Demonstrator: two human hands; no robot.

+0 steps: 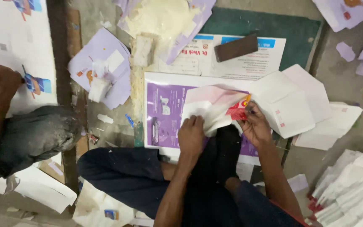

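Floor [341,75] strewn with paper, purple printed sheet [164,105] partly hidden under a white folded paper [209,110].
Left hand [191,135] presses that paper flat; right hand [255,126] pinches its red-printed corner; a neighbour's hand [1,86] is cut off at left.

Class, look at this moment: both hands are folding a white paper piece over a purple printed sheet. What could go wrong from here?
1. The left hand presses the white paper piece while the right hand pinches its edge; uneven pull might crease or tear it.
2. The pasty yellowish smear nearby could soil the loose folded sheets.
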